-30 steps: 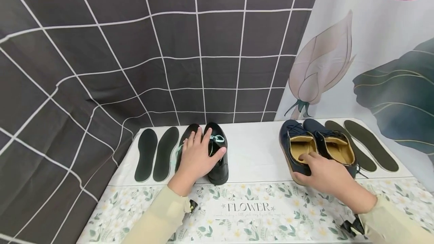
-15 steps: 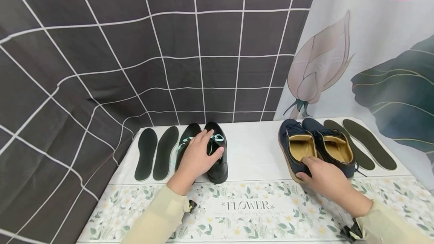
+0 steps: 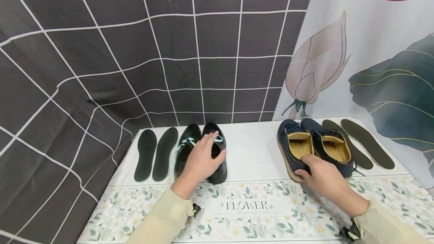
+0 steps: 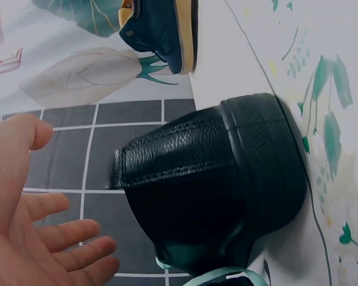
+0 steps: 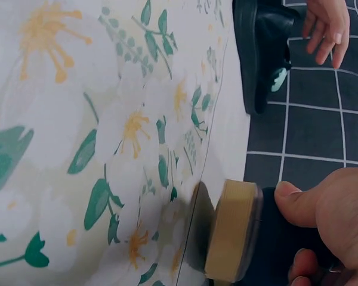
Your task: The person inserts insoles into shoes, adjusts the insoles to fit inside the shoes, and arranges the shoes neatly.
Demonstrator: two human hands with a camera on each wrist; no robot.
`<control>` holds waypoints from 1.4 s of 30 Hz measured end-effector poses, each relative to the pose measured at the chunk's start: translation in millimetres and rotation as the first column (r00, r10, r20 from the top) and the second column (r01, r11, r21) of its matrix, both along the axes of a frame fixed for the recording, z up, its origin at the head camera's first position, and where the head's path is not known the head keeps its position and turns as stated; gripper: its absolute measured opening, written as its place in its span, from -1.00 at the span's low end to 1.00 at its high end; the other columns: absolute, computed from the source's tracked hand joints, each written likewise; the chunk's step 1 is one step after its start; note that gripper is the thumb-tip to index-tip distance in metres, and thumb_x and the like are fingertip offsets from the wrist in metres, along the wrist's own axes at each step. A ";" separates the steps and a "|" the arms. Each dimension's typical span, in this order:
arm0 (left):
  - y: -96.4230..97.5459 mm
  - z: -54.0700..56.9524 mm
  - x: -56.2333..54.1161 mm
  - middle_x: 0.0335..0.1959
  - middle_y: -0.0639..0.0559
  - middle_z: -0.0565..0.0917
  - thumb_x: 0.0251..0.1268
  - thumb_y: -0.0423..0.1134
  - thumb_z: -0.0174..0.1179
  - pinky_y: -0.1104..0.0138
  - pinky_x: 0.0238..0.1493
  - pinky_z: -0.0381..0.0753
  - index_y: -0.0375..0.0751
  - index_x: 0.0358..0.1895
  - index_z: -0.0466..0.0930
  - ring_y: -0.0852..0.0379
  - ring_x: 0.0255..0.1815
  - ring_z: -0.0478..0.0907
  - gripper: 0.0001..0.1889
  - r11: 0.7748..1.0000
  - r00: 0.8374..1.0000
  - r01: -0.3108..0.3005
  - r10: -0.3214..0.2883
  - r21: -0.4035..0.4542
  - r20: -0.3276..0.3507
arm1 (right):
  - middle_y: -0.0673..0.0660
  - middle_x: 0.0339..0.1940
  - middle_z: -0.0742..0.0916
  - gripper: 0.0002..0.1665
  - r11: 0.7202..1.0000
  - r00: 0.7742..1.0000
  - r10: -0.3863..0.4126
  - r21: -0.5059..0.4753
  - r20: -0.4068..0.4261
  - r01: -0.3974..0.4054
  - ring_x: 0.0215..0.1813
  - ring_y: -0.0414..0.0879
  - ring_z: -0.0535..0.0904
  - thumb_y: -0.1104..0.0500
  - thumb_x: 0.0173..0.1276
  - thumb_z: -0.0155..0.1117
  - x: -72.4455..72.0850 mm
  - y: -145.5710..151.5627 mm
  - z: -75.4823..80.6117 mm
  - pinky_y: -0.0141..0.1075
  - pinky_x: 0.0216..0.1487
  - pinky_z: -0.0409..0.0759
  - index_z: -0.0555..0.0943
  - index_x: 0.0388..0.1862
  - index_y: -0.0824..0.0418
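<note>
One navy shoe (image 3: 300, 144) pinched in R hand (image 3: 323, 177) – L hand (image 3: 202, 158), loose, shifted rt.

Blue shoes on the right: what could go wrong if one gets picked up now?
The right hand grips the left blue shoe only at its back end, so the front might dip or the shoe might slip. The other blue shoe sits close beside it and could get nudged. Also, the left hand is above the black shoes and might snag their mint laces.
</note>
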State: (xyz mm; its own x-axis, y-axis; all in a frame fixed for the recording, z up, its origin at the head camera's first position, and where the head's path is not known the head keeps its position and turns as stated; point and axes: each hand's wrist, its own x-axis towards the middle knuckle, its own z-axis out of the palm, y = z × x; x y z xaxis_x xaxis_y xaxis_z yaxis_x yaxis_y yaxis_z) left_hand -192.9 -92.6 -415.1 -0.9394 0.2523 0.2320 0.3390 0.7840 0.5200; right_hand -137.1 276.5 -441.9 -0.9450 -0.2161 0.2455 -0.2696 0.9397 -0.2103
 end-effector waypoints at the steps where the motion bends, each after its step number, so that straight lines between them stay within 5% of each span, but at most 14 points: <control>1: 1.0 0.3 0.4 0.55 -0.04 0.28 0.42 0.19 0.09 -0.15 0.42 0.29 0.08 0.57 0.19 -0.15 0.56 0.20 -0.28 1.000 1.000 0.004 -0.004 0.005 -0.004 | 0.14 -0.20 0.70 -0.63 1.000 1.000 0.002 -0.004 -0.016 -0.002 -0.30 -0.01 0.64 0.08 0.24 0.49 0.8 -0.2 0.4 -0.05 -0.32 0.59 0.62 -0.10 0.26; 20: 24.6 4.9 9.4 0.46 0.02 0.41 0.45 0.09 0.07 -0.02 0.38 0.39 0.06 0.50 0.32 -0.04 0.46 0.37 -0.40 0.996 0.997 0.070 -0.071 0.056 0.007 | -0.03 -0.30 0.67 -0.67 0.996 0.968 0.086 -0.011 -0.235 -0.092 -0.41 -0.19 0.53 0.09 0.10 0.58 24.3 -30.4 34.0 -0.20 -0.40 0.53 0.62 -0.24 0.14; 25: 32.2 7.1 11.9 0.44 -0.03 0.44 0.47 0.13 0.03 -0.05 0.36 0.40 0.01 0.49 0.33 -0.09 0.44 0.38 -0.40 0.998 0.999 0.024 -0.027 0.053 0.045 | -0.11 -0.34 0.65 -0.66 0.991 0.952 0.127 0.001 -0.277 -0.131 -0.44 -0.28 0.46 0.07 0.06 0.60 31.0 -38.4 38.7 -0.30 -0.45 0.46 0.60 -0.28 0.06; 29: 39.2 6.2 14.5 0.46 -0.07 0.41 0.48 0.15 0.00 -0.04 0.37 0.39 0.00 0.50 0.31 -0.10 0.44 0.39 -0.38 0.993 0.994 0.045 -0.056 0.111 0.099 | -0.16 -0.36 0.63 -0.66 0.987 0.938 0.154 0.006 -0.311 -0.160 -0.46 -0.31 0.44 0.06 0.04 0.60 35.9 -43.8 41.8 -0.33 -0.47 0.44 0.59 -0.30 0.03; 35: 53.4 3.3 20.0 0.46 -0.06 0.41 0.50 0.22 -0.04 -0.05 0.32 0.43 0.01 0.55 0.20 -0.06 0.39 0.45 -0.32 0.960 0.956 0.100 -0.166 0.263 0.244 | -0.14 -0.37 0.65 -0.67 0.979 0.919 0.196 0.011 -0.343 -0.205 -0.45 -0.27 0.51 0.03 0.07 0.58 42.1 -52.6 45.1 -0.34 -0.48 0.46 0.60 -0.28 0.04; 39: 64.1 -0.9 23.2 0.45 -0.13 0.41 0.52 0.20 -0.05 -0.03 0.32 0.45 -0.07 0.58 0.11 -0.09 0.36 0.48 -0.28 0.925 0.913 0.111 -0.239 0.363 0.330 | -0.17 -0.38 0.62 -0.69 0.968 0.903 0.235 0.002 -0.359 -0.251 -0.45 -0.31 0.46 -0.01 0.14 0.54 46.2 -58.2 45.7 -0.39 -0.47 0.44 0.59 -0.28 0.03; 42: 70.4 -3.6 25.5 0.44 -0.19 0.40 0.54 0.16 -0.05 -0.02 0.30 0.47 -0.11 0.61 0.00 -0.13 0.30 0.53 -0.25 0.879 0.866 0.104 -0.309 0.465 0.392 | -0.20 -0.38 0.59 -0.70 0.958 0.887 0.264 -0.005 -0.378 -0.287 -0.44 -0.36 0.43 -0.14 0.30 0.40 48.8 -62.8 44.9 -0.40 -0.44 0.44 0.57 -0.29 0.02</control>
